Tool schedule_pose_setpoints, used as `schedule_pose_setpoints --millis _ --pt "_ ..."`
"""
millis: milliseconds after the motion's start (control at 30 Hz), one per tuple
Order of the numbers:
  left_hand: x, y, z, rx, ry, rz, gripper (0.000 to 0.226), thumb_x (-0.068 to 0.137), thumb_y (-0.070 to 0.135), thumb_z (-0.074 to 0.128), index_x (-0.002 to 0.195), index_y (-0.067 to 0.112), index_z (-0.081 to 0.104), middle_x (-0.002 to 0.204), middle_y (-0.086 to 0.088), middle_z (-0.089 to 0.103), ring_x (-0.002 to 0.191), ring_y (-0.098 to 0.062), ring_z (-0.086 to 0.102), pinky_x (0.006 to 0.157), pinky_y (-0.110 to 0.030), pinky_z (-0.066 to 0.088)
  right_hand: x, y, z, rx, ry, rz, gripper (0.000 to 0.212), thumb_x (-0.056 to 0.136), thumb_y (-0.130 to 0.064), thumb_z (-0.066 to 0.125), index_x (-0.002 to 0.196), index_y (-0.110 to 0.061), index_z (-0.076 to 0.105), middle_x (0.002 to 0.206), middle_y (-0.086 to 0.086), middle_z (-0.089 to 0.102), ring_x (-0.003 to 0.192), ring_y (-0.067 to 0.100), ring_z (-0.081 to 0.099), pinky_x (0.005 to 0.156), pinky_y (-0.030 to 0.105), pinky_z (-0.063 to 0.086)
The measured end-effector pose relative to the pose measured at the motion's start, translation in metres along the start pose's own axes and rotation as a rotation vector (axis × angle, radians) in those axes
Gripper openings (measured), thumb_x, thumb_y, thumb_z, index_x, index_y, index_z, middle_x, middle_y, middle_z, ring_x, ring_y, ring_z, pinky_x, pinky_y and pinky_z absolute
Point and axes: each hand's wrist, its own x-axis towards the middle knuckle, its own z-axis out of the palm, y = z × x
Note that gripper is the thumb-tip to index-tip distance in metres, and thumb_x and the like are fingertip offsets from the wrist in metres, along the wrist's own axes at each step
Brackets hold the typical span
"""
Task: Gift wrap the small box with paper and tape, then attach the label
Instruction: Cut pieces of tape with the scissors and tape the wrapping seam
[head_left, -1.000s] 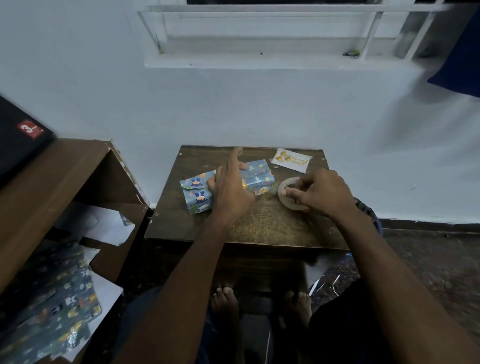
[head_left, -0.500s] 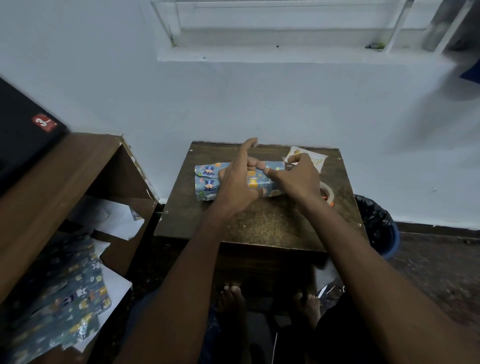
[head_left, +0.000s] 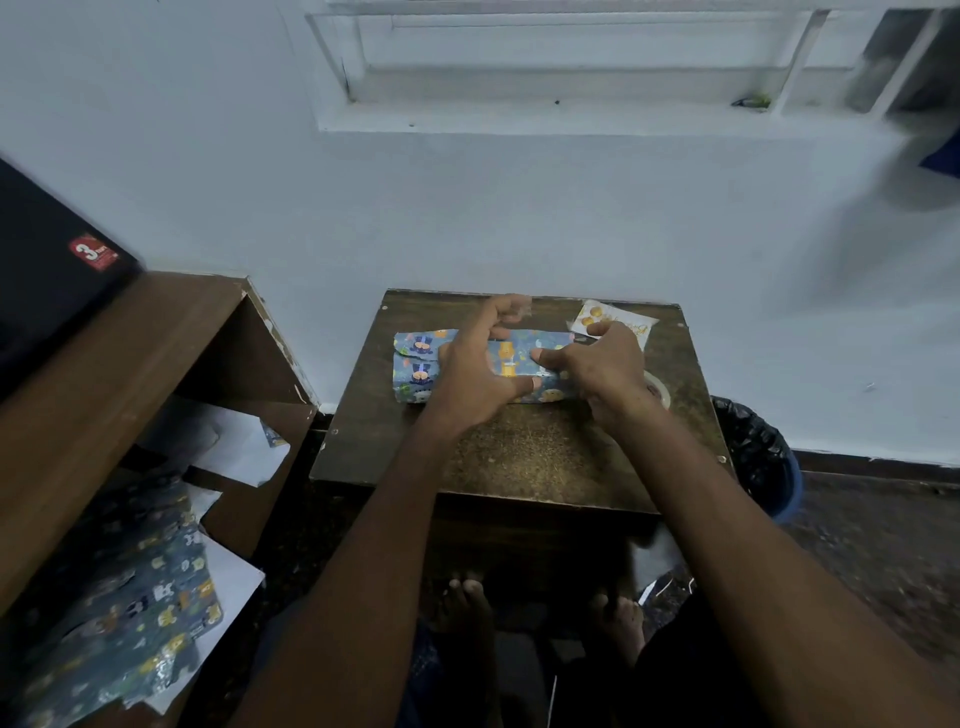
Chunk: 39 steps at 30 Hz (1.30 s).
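Observation:
The small box (head_left: 511, 364), wrapped in blue cartoon-print paper, lies across the back of the small brown table (head_left: 524, 447). My left hand (head_left: 470, 371) straddles its middle, thumb against the near face and fingers curled over the far edge. A faint clear bit that may be tape shows at those fingertips. My right hand (head_left: 605, 364) holds the box's right end, thumb flat on the top and fingers curled behind. The white label (head_left: 621, 319) with orange print lies at the table's back right. The tape roll (head_left: 658, 391) peeks out behind my right wrist.
A wooden shelf unit (head_left: 171, 364) stands to the left, holding spare wrapping paper (head_left: 130, 618) and white sheets. A black-lined bin (head_left: 756, 452) sits right of the table. The white wall runs close behind. My bare feet (head_left: 470, 603) are under the table.
My right hand left the tape roll and came over to the box's right end. My left hand's raised fingers curled down over the box. The view shifted slightly.

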Motion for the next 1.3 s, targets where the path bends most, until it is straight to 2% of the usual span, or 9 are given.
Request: schedule_pose_setpoints --millis 233,433,600,800,867,967,1033,1167,1300 --pt "-0.002 -0.007 0.001 0.006 0.014 -0.017 0.059 0.065 0.029 0.095 0.119 0.04 0.075 0.14 0.014 0.054 0.136 -0.008 0.051 0.115 -0.053 0.045 0.01 -0.001 0.004 0.068 0.013 0.089 0.097 0.039 -0.02 0.103 0.126 -0.019 0.058 0.116 0.005 0.067 0.106 0.028 0.068 0.087 0.051 0.061" --pt "-0.002 -0.006 -0.005 -0.005 0.01 -0.052 0.048 0.07 0.012 0.097 0.112 0.028 0.08 0.145 0.007 0.053 0.135 -0.009 0.052 0.112 -0.041 0.049 0.014 -0.001 0.002 0.072 -0.018 0.089 0.079 0.05 -0.01 0.101 0.118 -0.02 0.06 0.114 0.006 0.067 0.104 0.028 0.067 0.089 0.054 0.061" --pt "-0.003 -0.004 -0.003 0.017 0.006 -0.068 0.047 0.066 0.011 0.098 0.105 0.033 0.081 0.145 0.009 0.053 0.136 -0.009 0.05 0.112 -0.043 0.049 0.015 0.0 0.003 0.053 -0.024 0.073 0.077 0.048 -0.01 0.099 0.113 -0.022 0.06 0.114 0.006 0.067 0.101 0.029 0.07 0.086 0.057 0.061" --pt "-0.002 -0.009 0.003 0.076 0.022 -0.084 0.047 0.062 0.021 0.099 0.102 0.04 0.081 0.145 0.012 0.054 0.139 -0.011 0.049 0.114 -0.055 0.044 0.014 0.001 0.001 0.062 -0.045 0.059 0.069 0.052 -0.006 0.096 0.112 -0.018 0.064 0.113 0.006 0.067 0.096 0.029 0.071 0.078 0.053 0.064" --pt "-0.002 -0.01 0.004 0.103 0.024 -0.091 0.048 0.062 0.023 0.099 0.103 0.04 0.081 0.145 0.013 0.054 0.139 -0.011 0.049 0.114 -0.058 0.042 0.012 0.0 0.0 0.078 -0.061 0.049 0.068 0.051 -0.006 0.094 0.111 -0.018 0.064 0.114 0.008 0.067 0.092 0.029 0.073 0.068 0.047 0.063" --pt "-0.001 -0.009 0.004 0.134 0.027 -0.095 0.048 0.063 0.021 0.099 0.106 0.035 0.08 0.146 0.009 0.054 0.138 -0.014 0.05 0.115 -0.06 0.041 0.007 -0.005 -0.005 0.097 -0.121 0.051 0.058 0.067 0.006 0.087 0.117 -0.009 0.062 0.117 0.013 0.064 0.076 0.028 0.068 0.046 0.031 0.051" --pt "-0.002 -0.008 0.004 0.14 0.029 -0.099 0.048 0.065 0.019 0.099 0.107 0.032 0.08 0.147 0.008 0.054 0.138 -0.015 0.05 0.115 -0.059 0.04 0.005 -0.008 -0.011 0.085 -0.18 0.062 0.054 0.072 0.01 0.081 0.12 -0.005 0.06 0.122 0.018 0.061 0.075 0.027 0.064 0.04 0.025 0.047" --pt "-0.003 -0.001 0.003 0.155 0.033 -0.094 0.045 0.067 0.019 0.098 0.102 0.039 0.078 0.147 0.009 0.054 0.138 -0.013 0.048 0.116 -0.059 0.038 0.006 -0.009 -0.015 0.064 -0.265 0.048 0.065 0.069 0.005 0.086 0.126 -0.006 0.057 0.122 0.017 0.06 0.083 0.025 0.065 0.047 0.029 0.052" --pt "-0.004 -0.003 0.002 0.168 0.025 -0.072 0.034 0.074 0.023 0.089 0.101 0.041 0.078 0.147 0.008 0.054 0.14 -0.013 0.047 0.116 -0.061 0.039 0.001 -0.006 -0.005 -0.088 -0.185 -0.022 0.089 0.042 -0.027 0.095 0.122 -0.019 0.057 0.119 0.005 0.064 0.101 0.027 0.07 0.077 0.048 0.063"
